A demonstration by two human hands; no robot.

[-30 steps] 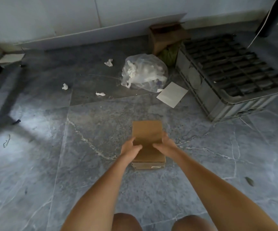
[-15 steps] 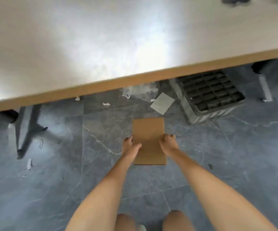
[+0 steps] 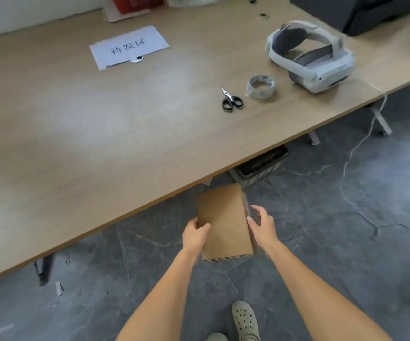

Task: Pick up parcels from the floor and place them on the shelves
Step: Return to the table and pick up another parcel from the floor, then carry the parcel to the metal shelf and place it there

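A flat brown cardboard parcel [image 3: 223, 222] is held in the air in front of me, just below the near edge of a long wooden table [image 3: 100, 134]. My left hand [image 3: 195, 233] grips its left side, thumb on top. On the right side, my right hand [image 3: 261, 223] clamps the parcel with its fingers along the edge. The parcel's far end almost reaches the table's edge.
On the table lie black-handled scissors [image 3: 231, 100], a roll of tape [image 3: 261, 86], a white headset [image 3: 309, 55] and a paper sheet with printed characters [image 3: 129, 46]. A grey crate [image 3: 260, 167] stands under the table. A cable [image 3: 361, 143] trails over the grey floor at right.
I have risen from a crouch, lifting the parcel off the floor with both hands. The view now looks down onto the tabletop instead of under it.
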